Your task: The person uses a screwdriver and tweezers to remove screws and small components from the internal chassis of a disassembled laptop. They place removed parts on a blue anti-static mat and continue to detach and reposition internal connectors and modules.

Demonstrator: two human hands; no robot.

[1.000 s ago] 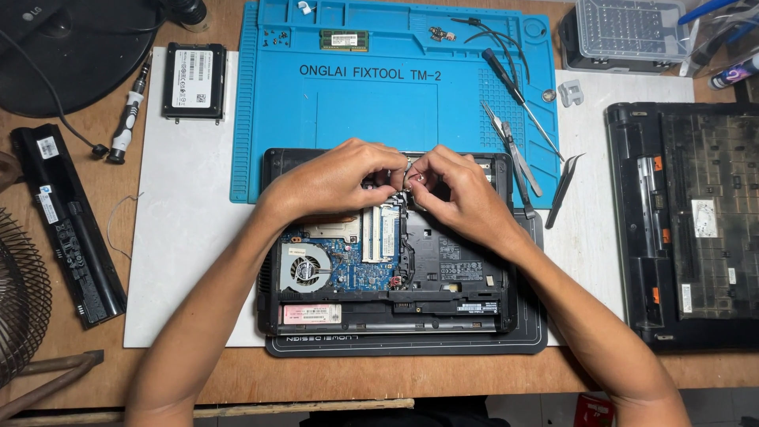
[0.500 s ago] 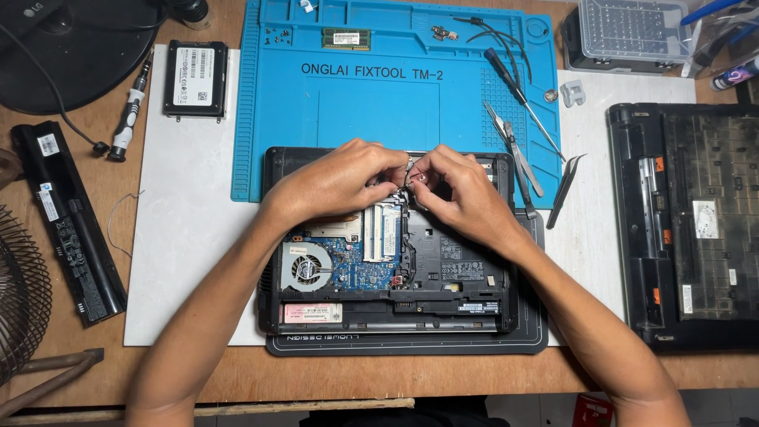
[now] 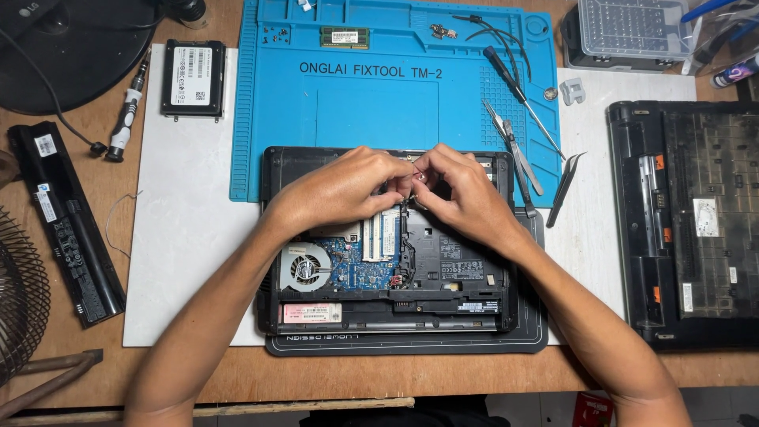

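Observation:
An opened black laptop base (image 3: 474,304) lies bottom-up in front of me, with its blue circuit board (image 3: 360,273) and round fan (image 3: 304,266) bared. My left hand (image 3: 340,190) and my right hand (image 3: 458,194) meet over the laptop's far middle. Their fingertips pinch a small thin part or wire (image 3: 413,175) between them. What exactly that small piece is cannot be made out. Both hands hide the area under them.
A blue repair mat (image 3: 332,103) lies behind the laptop with a memory stick (image 3: 345,37), screwdriver (image 3: 518,91), pliers (image 3: 514,146) and tweezers (image 3: 565,186). Left: a hard drive (image 3: 193,77), a driver handle (image 3: 126,115), a long battery (image 3: 67,225). Right: a laptop cover (image 3: 696,221).

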